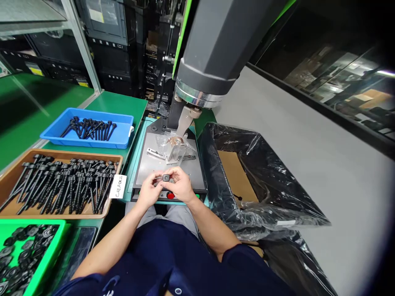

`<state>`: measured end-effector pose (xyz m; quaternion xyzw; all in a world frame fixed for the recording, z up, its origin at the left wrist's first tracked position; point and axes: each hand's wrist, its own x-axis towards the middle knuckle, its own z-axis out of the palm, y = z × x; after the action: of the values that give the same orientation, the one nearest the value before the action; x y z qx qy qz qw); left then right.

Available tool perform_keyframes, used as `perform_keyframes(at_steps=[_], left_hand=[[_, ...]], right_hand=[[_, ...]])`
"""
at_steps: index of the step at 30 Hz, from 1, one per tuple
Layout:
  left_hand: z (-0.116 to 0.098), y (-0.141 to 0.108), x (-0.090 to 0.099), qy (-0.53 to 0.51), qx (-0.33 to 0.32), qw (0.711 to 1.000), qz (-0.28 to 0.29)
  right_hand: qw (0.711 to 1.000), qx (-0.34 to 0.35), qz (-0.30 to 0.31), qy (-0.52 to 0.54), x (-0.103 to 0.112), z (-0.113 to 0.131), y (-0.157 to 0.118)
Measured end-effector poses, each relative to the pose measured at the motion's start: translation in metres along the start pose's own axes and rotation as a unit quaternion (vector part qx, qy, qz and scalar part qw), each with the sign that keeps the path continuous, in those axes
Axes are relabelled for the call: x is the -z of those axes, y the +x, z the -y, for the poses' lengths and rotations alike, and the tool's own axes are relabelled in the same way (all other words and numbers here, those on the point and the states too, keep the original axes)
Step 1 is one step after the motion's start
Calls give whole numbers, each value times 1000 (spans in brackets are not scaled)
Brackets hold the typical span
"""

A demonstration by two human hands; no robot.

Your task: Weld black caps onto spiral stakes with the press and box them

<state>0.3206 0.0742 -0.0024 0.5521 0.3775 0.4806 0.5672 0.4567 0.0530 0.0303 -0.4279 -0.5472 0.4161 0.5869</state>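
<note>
A small black part (166, 177) with a rounded end is held between my two hands in front of the press base. My left hand (149, 190) pinches it from the left with closed fingers. From the other side, my right hand (180, 186) grips it between thumb and fingers. The fingers cover much of the part, so its full shape is hidden. Just beyond the hands stands a fixture (176, 149) wrapped in clear plastic on the grey base plate (148, 166). The metal horn (185, 121) of the machine comes down behind it. A red button (170, 195) sits just below the hands.
On the left stand a blue tray (120, 142) and a brown tray (61, 154) of long black stems, the brown one carrying a white label (117, 186). A green bin (58, 246) holds black round parts. To the right is a box lined with black plastic (271, 172).
</note>
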Motion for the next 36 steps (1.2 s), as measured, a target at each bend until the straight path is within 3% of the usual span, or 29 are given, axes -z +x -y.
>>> perform_keyframes(at_steps=[2,6,11,14,18,21,24,26,28,30,32,33,35,36], left_hand=[[-7,-8,1,44,-10,999,27],[-20,-21,12,151,-29,988,4],[-42,-48,60,252,-53,963,-82],[-52,-67,106,355,-59,915,-183],[-50,-79,160,507,-5,811,-292],[-41,-75,177,582,104,760,-271],[-36,-70,174,616,178,737,-212],[-39,-70,170,627,180,729,-204],[-48,-75,167,634,159,726,-213],[-62,-84,167,639,142,720,-230],[-78,-97,172,647,153,706,-245],[-86,-105,178,652,172,692,-256],[-99,-123,194,662,235,654,-280],[-102,-133,205,663,274,633,-290]], right_hand=[[1000,-1,3,15,-3,0,1],[998,-8,29,50,-1,4,-2],[997,-16,0,72,22,4,-12],[997,-34,13,74,35,-1,-22],[993,-39,47,99,42,0,-35],[991,-28,67,108,45,9,-40],[992,-15,89,91,57,27,-48],[994,-9,96,56,78,42,-53],[997,-13,70,-15,111,55,-52],[991,-43,-16,-122,156,62,-41],[959,-123,-112,-228,201,60,-19],[943,-167,-131,-257,220,57,-6],[915,-214,-123,-319,242,49,17],[899,-193,-114,-376,245,45,25]])
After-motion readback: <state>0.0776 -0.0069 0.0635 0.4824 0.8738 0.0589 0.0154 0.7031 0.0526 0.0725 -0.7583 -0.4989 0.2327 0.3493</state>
